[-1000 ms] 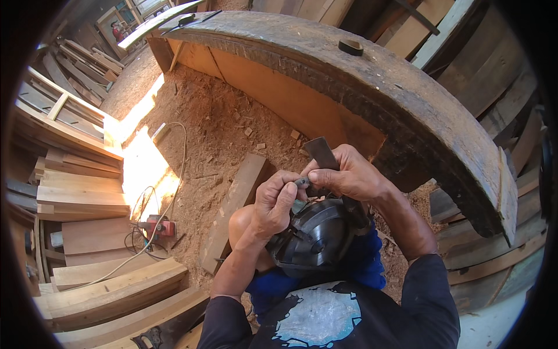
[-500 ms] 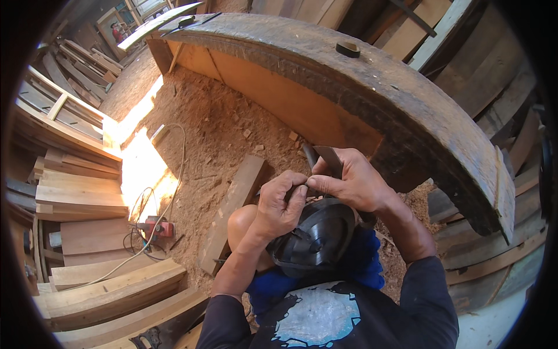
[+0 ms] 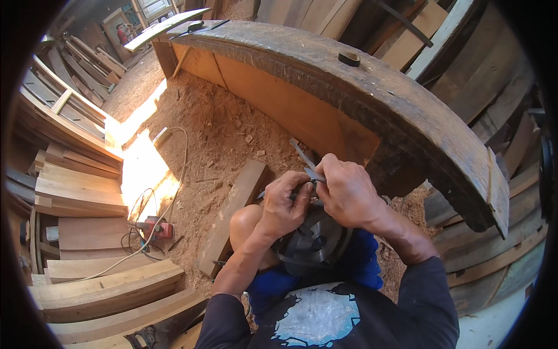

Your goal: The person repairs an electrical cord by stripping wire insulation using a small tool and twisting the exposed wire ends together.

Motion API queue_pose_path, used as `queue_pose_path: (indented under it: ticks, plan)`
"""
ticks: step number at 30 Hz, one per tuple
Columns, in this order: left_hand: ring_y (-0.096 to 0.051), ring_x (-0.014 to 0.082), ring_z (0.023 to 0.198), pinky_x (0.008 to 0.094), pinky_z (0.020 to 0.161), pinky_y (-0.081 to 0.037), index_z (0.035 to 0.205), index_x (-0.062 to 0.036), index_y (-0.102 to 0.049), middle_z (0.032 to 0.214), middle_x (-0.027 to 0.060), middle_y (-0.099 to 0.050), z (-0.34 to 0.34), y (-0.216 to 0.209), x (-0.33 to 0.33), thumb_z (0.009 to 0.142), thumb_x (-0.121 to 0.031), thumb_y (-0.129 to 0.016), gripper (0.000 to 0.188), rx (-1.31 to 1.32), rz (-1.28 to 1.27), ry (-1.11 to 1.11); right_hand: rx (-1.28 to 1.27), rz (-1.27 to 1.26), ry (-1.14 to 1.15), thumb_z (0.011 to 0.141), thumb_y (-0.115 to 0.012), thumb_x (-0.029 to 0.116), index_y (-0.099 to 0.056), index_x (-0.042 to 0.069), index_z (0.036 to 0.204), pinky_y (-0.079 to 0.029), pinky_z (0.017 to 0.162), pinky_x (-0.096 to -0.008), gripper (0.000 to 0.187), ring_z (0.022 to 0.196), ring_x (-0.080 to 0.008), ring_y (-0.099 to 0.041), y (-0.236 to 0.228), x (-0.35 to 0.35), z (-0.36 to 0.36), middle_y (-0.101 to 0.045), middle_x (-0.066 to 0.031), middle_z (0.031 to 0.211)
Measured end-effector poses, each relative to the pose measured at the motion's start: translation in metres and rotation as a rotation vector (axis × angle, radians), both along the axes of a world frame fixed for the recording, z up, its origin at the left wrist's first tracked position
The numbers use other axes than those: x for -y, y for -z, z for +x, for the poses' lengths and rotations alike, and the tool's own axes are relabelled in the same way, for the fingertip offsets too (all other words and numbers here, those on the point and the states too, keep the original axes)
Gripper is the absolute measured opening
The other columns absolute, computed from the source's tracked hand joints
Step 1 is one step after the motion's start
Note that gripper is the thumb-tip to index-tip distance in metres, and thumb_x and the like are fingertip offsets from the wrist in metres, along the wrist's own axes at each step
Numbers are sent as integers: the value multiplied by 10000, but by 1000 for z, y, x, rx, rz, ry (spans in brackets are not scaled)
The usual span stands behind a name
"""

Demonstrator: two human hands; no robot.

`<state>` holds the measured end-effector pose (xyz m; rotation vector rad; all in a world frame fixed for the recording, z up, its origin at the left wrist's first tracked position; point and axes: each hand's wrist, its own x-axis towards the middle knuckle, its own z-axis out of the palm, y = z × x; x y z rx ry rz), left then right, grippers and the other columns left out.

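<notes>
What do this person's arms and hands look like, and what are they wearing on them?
The left hand and right hand are ungloved, with no watch or bracelet visible. Both forearms are bare below the dark short sleeves of a T-shirt with a pale grey-blue print.

Left hand (image 3: 285,203): fingertips curled, object between them hidden. Right hand (image 3: 349,189): grey strip (image 3: 314,174) sticks out, its inner end lost behind fingers, exact kind unclear. Dark round tool (image 3: 317,241) in lap: upper part covered by both hands. Black object (image 3: 195,26), worktop's (image 3: 407,99) far left end: too small to identify. Red shape (image 3: 122,34) beyond that end: tiny, blurred. Handsaw (image 3: 142,337): handle cut off by picture's lower edge.
</notes>
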<state>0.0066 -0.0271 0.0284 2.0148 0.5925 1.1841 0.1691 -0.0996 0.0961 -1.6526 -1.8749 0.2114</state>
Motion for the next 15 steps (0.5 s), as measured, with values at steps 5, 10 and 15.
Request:
queue_pose_path:
  ticks: [5, 10, 15]
  plan:
    - [-707, 342, 788, 380, 698, -544, 1005, 2, -687, 878, 176, -697, 1, -3, 1, 891, -2, -667, 116, 5, 32, 14, 54, -55, 98, 834, -707, 95, -524, 0, 985, -490, 656, -547, 256, 743, -462, -652, 6, -1, -6, -646, -234, 749]
    - [-713, 279, 757, 348, 681, -541, 1012, 19, -681, 876, 168, -701, 0, 5, -3, 912, 1, -652, 105, 43, 18, 42, -17, 26, 61, 848, -660, 65, -511, 2, 956, -489, 626, -523, 195, 712, -451, -651, 19, -10, -1, -624, -232, 702]
    - [-673, 123, 783, 284, 692, -534, 1040, 41, -678, 879, 95, -695, -3, 16, -7, 976, -32, -621, 113, 111, -239, 152, -222, 60, -9, 852, -680, 118, -511, -10, 896, -508, 635, -515, 217, 693, -459, -654, 21, -17, 3, -638, -253, 722]
